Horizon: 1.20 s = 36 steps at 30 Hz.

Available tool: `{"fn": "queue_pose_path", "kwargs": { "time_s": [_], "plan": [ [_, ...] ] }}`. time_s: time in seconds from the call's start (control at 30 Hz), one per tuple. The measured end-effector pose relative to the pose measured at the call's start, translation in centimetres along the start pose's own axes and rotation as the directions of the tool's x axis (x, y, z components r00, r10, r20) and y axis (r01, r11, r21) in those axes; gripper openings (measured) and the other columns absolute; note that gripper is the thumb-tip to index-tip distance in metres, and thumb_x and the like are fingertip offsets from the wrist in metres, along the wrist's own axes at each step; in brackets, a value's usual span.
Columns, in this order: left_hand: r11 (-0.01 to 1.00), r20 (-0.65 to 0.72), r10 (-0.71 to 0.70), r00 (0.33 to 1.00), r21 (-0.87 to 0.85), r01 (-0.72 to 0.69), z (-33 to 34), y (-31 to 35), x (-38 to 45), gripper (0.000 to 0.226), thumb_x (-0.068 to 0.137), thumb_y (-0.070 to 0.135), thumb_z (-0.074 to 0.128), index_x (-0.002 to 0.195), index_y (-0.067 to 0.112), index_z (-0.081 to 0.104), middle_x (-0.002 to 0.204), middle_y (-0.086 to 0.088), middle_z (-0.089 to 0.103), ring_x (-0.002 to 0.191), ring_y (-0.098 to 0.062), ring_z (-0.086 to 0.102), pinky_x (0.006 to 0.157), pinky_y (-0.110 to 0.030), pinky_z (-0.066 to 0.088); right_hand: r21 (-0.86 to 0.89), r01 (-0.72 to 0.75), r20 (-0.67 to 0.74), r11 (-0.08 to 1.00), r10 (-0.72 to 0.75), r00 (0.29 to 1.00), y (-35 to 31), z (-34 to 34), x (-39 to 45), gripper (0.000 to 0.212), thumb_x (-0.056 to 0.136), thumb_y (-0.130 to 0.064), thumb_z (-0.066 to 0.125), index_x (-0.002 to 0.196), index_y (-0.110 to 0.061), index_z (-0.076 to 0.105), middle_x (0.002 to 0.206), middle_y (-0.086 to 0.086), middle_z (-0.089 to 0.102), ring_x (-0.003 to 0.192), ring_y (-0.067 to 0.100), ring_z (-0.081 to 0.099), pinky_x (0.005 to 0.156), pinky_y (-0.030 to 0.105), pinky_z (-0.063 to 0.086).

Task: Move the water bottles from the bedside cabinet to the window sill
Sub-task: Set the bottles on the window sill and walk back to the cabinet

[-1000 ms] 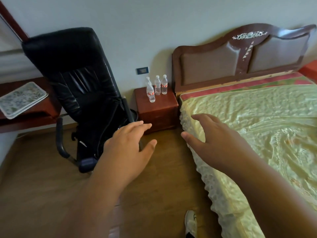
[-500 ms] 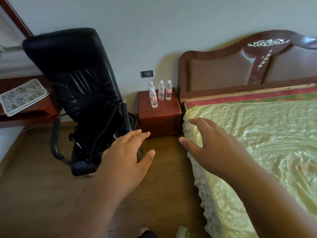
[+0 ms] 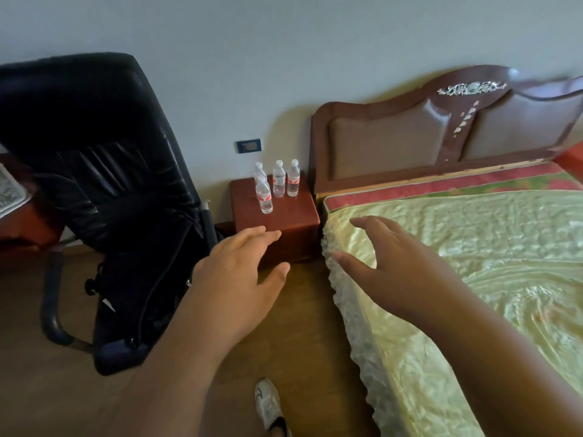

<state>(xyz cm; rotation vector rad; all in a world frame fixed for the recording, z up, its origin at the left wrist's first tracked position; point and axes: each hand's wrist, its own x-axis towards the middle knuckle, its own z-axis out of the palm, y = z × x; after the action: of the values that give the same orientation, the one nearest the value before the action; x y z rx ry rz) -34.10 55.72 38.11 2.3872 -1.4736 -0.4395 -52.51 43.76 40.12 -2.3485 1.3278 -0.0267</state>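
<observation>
Several clear water bottles with red-and-white labels stand upright on the red-brown bedside cabinet (image 3: pixel 295 214), between the chair and the bed. The front bottle (image 3: pixel 264 197) stands nearest me, another (image 3: pixel 279 179) and a third (image 3: pixel 293 178) stand behind it by the wall. My left hand (image 3: pixel 239 272) reaches forward with straight fingers, its tips level with the cabinet's front edge, holding nothing. My right hand (image 3: pixel 394 263) hovers over the bed's corner, fingers spread and empty. No window sill is in view.
A black office chair (image 3: pixel 104 190) leans back at the left, close to the cabinet. The bed (image 3: pixel 473 253) with a pale green cover and wooden headboard (image 3: pixel 410 137) fills the right. Wooden floor (image 3: pixel 303 326) runs between them. A dark desk edge (image 3: pixel 19 225) shows at far left.
I have moved closer to the cabinet; the bottles look larger. Both hands stay stretched forward and open, now nearer the cabinet's front.
</observation>
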Motion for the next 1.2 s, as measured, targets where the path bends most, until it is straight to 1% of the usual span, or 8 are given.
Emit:
{"fn": "queue_pose_path", "kwargs": {
  "time_s": [0.17,0.23,0.4,0.53,0.67,0.8,0.97,1.2],
  "plan": [
    [1.0,-0.028,0.015,1.0,0.007,-0.014,-3.5,-2.7,5.9,0.059,0.097,0.06,0.042,0.152,0.047,0.026,0.159,0.022,0.025,0.148,-0.005,0.02,0.118,-0.041,0.024,-0.016,-0.003,-0.064,1.0,0.002,0.998,-4.1,-1.1,5.3,0.068,0.093,-0.068,0.046,0.151,-0.035,0.033,0.157,-0.015,0.035,0.13,0.016,0.053,0.106,0.044,0.045],
    [1.0,-0.019,0.019,1.0,0.007,-0.019,-4.3,-3.9,7.8,0.059,0.097,0.059,0.042,0.152,0.046,0.026,0.159,0.022,0.025,0.148,-0.006,0.02,0.118,-0.042,0.024,0.0,-0.005,-0.075,1.0,0.005,0.997,-5.3,-1.1,7.1,0.069,0.092,-0.069,0.046,0.151,-0.035,0.033,0.157,-0.015,0.036,0.126,0.016,0.056,0.106,0.045,0.046],
    [1.0,0.018,0.027,0.999,0.008,-0.027,-4.9,-6.2,11.6,0.058,0.097,0.059,0.044,0.151,0.046,0.029,0.158,0.022,0.028,0.147,-0.007,0.024,0.116,-0.043,0.028,-0.002,-0.02,-0.035,1.0,0.02,0.999,-7.0,0.0,10.6,0.07,0.091,-0.071,0.045,0.15,-0.036,0.034,0.157,-0.015,0.036,0.129,0.015,0.053,0.106,0.046,0.046],
    [1.0,0.026,0.024,0.999,0.012,-0.024,-5.6,-6.8,14.3,0.058,0.097,0.059,0.044,0.151,0.045,0.029,0.158,0.021,0.028,0.147,-0.006,0.023,0.117,-0.042,0.026,0.018,0.003,-0.041,1.0,-0.002,0.999,-7.6,-0.3,13.8,0.069,0.09,-0.073,0.045,0.149,-0.037,0.035,0.155,-0.016,0.038,0.118,0.014,0.06,0.104,0.046,0.047],
    [1.0,-0.003,0.006,1.0,-0.003,-0.006,-5.8,-6.7,17.7,0.058,0.096,0.058,0.046,0.15,0.043,0.032,0.157,0.019,0.032,0.146,-0.007,0.027,0.118,-0.043,0.031,0.025,0.014,-0.068,1.0,-0.012,0.998,-7.0,-1.2,17.6,0.07,0.092,-0.071,0.046,0.151,-0.036,0.034,0.157,-0.017,0.034,0.127,0.013,0.055,0.105,0.044,0.046],
    [1.0,-0.032,-0.01,0.999,0.003,0.01,-5.5,-5.5,21.2,0.057,0.095,0.057,0.048,0.148,0.041,0.037,0.155,0.018,0.035,0.143,-0.007,0.032,0.115,-0.044,0.036,0.051,0.039,-0.046,0.998,-0.037,0.998,-5.3,-2.2,21.7,0.068,0.091,-0.071,0.046,0.149,-0.038,0.035,0.157,-0.017,0.034,0.124,0.016,0.057,0.103,0.043,0.047],
    [1.0,-0.075,-0.019,0.997,0.022,0.021,-5.8,-2.6,26.0,0.055,0.094,0.057,0.047,0.147,0.042,0.04,0.152,0.019,0.038,0.141,-0.006,0.034,0.114,-0.043,0.036,0.097,0.088,-0.063,0.991,-0.082,0.995,-2.6,-4.9,27.8,0.063,0.091,-0.069,0.048,0.144,-0.037,0.04,0.152,-0.014,0.041,0.123,0.017,0.058,0.103,0.046,0.047],
    [0.998,-0.154,-0.06,0.986,0.02,0.064,-5.3,0.4,32.1,0.053,0.095,0.055,0.048,0.145,0.043,0.04,0.152,0.019,0.039,0.141,-0.006,0.033,0.114,-0.042,0.035,0.084,0.164,-0.037,0.983,-0.162,0.986,0.2,-7.2,35.0,0.065,0.091,-0.07,0.047,0.146,-0.038,0.037,0.153,-0.014,0.04,0.122,0.016,0.058,0.102,0.046,0.047]
  ]
}}
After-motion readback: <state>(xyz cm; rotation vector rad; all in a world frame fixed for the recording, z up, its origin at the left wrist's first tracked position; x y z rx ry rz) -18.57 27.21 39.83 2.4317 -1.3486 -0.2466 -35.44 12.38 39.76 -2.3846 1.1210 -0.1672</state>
